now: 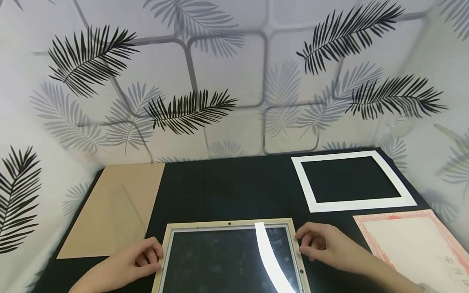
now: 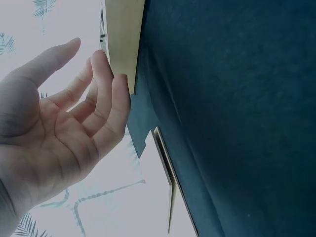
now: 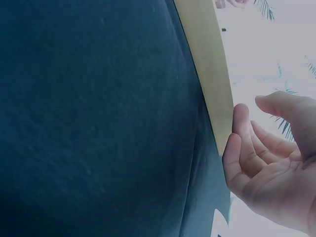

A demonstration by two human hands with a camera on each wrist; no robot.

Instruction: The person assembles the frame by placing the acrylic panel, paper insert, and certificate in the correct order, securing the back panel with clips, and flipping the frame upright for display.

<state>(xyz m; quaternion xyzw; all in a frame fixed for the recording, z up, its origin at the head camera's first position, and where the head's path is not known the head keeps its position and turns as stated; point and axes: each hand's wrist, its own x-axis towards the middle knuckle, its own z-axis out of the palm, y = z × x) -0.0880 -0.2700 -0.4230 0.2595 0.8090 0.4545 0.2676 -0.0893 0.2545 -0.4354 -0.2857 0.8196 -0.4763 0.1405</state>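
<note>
- Writing shows on the printed sheet [image 1: 410, 248] at the far right: pale characters [image 1: 456, 266] near its lower right corner, too faint and partly cut off by the picture's edge to be read. A pinkish-red decorative border runs round the sheet's cream field.
- The pale wooden frame [image 1: 205, 224] lies flat on the black cloth [image 1: 227, 191], near the person and between both hands; its near side runs out of the head view.
- Inside it a glossy pane [image 1: 216, 260] looks dark, with a curved white reflection toward its right side. Small dark spots [image 1: 301, 271] mark the wood on the top and right bars.
- The left hand [image 1: 128, 262] is at the frame's left side, fingers loosely bent with the tips at the outer edge; its wrist view shows the thumb held apart, so nothing is pinched.
- The right hand [image 1: 329, 246] mirrors it on the right side, fingers relaxed and thumb clear of the wood. How firmly either hand touches, I cannot tell.
- A brown board [image 1: 91, 219] with a flap-like panel [image 1: 126, 215] lies at the left.
- A white rectangular mat [image 1: 359, 204] lies at the right, just beyond the sheet.
- Behind hangs a pale backdrop [image 1: 234, 69] with leaf prints.
</note>
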